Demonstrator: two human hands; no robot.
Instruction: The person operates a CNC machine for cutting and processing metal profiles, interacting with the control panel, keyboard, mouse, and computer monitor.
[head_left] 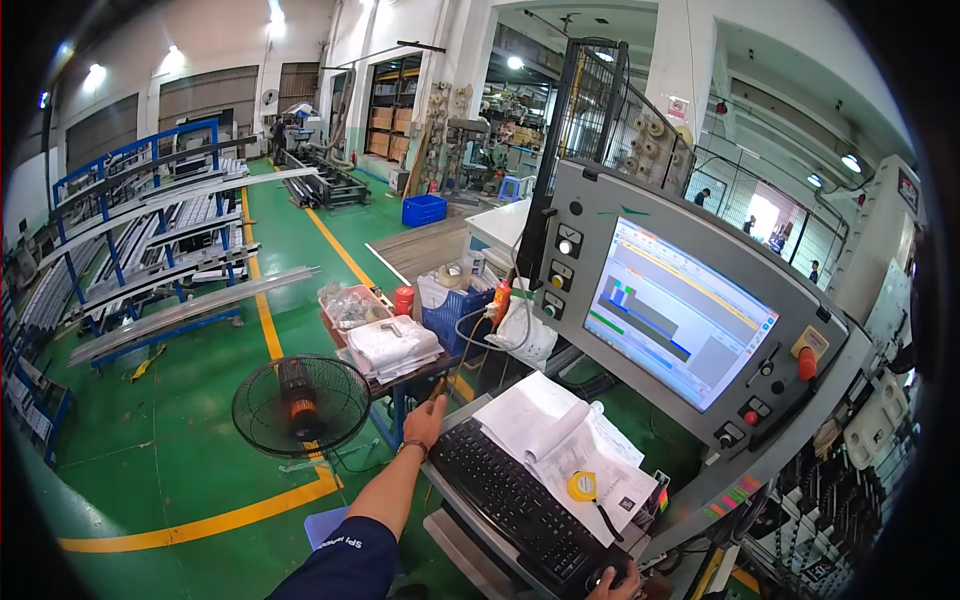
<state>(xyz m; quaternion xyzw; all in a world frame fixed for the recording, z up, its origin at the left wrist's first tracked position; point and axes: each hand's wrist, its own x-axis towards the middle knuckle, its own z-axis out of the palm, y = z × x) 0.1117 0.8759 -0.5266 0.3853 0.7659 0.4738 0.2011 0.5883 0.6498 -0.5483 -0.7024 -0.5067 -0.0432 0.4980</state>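
Observation:
My left hand (pixel 424 423) rests at the left end of the black keyboard (pixel 510 500), by the edge of its shelf. Its fingers are mostly hidden, so I cannot make out whether they grip that edge. Low in the view, my right hand (pixel 620 584) is closed over a dark computer mouse (pixel 594 578), partly cut off by the frame. Open papers (pixel 535 420) lie behind the keyboard, with a yellow tape measure (pixel 581 486) on top. Above them a lit monitor screen (pixel 680 310) shows a coloured bar-like drawing, set in a grey control panel (pixel 600 190).
A black caged fan (pixel 300 405) stands left of my arm. Beyond it, a side table holds stacked papers (pixel 393 345) and a blue crate (pixel 455 320). Blue racks (pixel 110 230) carry long metal profiles at the left. A red knob (pixel 806 363) juts from the panel's right side.

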